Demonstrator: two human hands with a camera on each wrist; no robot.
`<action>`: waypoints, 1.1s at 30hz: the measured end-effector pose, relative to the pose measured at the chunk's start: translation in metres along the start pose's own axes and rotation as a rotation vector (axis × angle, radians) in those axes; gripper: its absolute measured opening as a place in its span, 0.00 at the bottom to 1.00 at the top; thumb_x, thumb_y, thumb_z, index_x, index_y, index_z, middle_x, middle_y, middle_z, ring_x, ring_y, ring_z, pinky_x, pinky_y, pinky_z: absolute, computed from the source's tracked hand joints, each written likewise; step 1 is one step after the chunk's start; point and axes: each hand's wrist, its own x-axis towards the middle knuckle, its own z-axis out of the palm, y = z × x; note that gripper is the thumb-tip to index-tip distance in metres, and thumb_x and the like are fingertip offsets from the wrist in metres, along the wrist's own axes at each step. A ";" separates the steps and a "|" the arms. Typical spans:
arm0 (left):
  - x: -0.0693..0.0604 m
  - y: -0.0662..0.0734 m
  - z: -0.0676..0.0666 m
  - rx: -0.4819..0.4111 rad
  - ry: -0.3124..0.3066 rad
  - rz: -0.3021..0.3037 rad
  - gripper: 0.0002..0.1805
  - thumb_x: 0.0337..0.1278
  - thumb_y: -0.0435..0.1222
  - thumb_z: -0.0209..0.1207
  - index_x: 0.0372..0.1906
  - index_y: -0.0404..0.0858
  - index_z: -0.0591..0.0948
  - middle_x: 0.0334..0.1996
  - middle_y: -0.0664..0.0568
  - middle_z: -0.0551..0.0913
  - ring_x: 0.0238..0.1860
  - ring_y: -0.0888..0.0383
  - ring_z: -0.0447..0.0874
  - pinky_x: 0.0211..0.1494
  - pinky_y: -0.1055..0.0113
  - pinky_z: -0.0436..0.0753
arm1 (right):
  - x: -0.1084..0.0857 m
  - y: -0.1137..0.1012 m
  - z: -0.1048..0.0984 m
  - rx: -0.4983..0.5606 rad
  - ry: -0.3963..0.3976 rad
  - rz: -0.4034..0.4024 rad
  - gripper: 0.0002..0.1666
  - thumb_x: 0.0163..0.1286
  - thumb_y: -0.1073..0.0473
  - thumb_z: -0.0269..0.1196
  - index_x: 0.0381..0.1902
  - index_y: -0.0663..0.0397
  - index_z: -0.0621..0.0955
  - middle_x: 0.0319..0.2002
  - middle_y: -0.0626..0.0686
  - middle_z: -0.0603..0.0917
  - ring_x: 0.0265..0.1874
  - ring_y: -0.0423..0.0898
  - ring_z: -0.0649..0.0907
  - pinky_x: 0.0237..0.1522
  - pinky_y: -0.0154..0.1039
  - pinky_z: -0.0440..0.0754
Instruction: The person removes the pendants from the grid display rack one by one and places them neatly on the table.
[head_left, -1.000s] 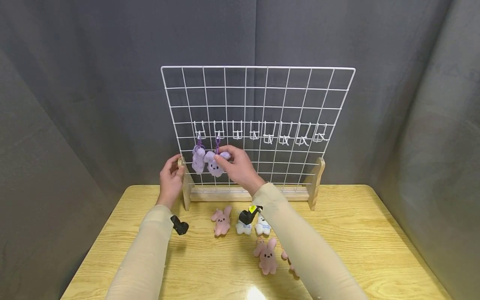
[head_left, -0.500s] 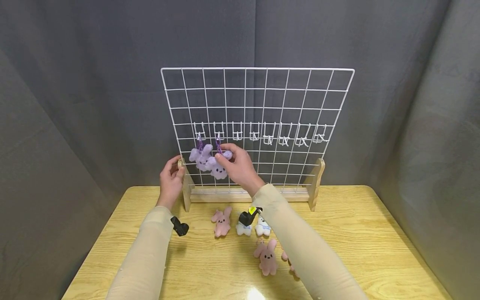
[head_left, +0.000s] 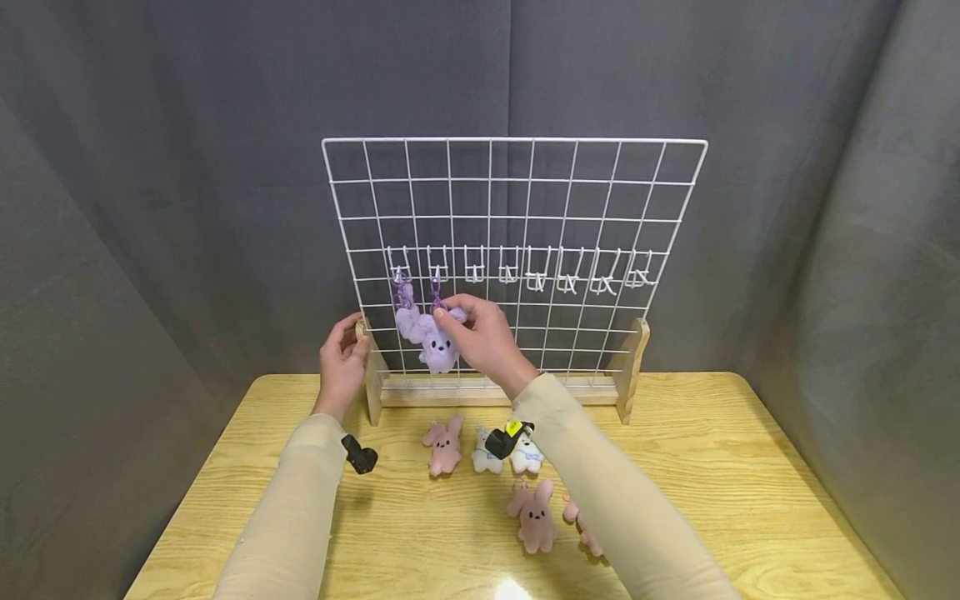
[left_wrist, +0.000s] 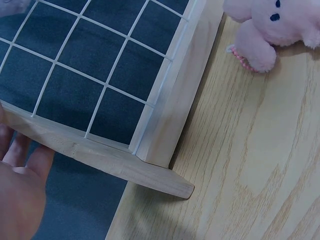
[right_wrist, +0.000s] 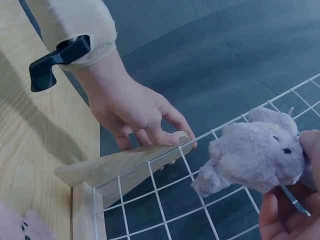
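My left hand (head_left: pixel 343 362) grips the wooden side post (right_wrist: pixel 125 167) at the left end of a white wire grid rack (head_left: pixel 510 179). In the right wrist view its thumb and fingers lie on both sides of the post's end. My right hand (head_left: pixel 487 337) pinches a purple plush bunny keychain (head_left: pixel 438 350) near its ear and strap. That strap reaches up to the second hook (head_left: pixel 438 273) from the left. A second purple bunny keychain (head_left: pixel 407 323) hangs tilted from the leftmost hook, partly behind the first; its face is hidden.
Several bare white hooks (head_left: pixel 536 282) line the grid to the right. On the wooden table (head_left: pixel 675 467) lie pink plush bunnies (head_left: pixel 536 518) and two white plush toys (head_left: pixel 487 454) with blue trim. My right sleeve partly covers one pink toy. A grey curtain (head_left: pixel 420 67) stands behind.
My right hand and the bunny it pinches have moved slightly down and right. The other purple bunny has swung and turned on its hook. My left hand stays on the post.
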 end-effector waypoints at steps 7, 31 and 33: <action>0.001 -0.001 0.001 -0.014 0.007 0.019 0.24 0.77 0.26 0.55 0.73 0.41 0.75 0.59 0.36 0.80 0.57 0.48 0.80 0.48 0.80 0.79 | -0.003 -0.002 -0.002 0.056 0.008 -0.010 0.12 0.80 0.57 0.62 0.49 0.59 0.87 0.29 0.50 0.84 0.24 0.40 0.78 0.25 0.33 0.78; 0.001 -0.004 0.000 0.017 0.001 0.012 0.24 0.78 0.28 0.55 0.73 0.42 0.74 0.61 0.39 0.79 0.59 0.48 0.81 0.52 0.77 0.80 | -0.012 -0.013 -0.007 0.125 0.009 -0.022 0.10 0.80 0.59 0.62 0.45 0.60 0.86 0.30 0.51 0.82 0.26 0.41 0.79 0.26 0.34 0.80; 0.001 -0.003 0.000 0.022 0.001 0.009 0.24 0.78 0.28 0.55 0.73 0.43 0.74 0.61 0.39 0.79 0.59 0.48 0.81 0.53 0.76 0.80 | -0.014 -0.014 -0.008 0.119 0.005 -0.020 0.10 0.79 0.59 0.62 0.45 0.60 0.86 0.31 0.51 0.83 0.27 0.41 0.80 0.28 0.35 0.81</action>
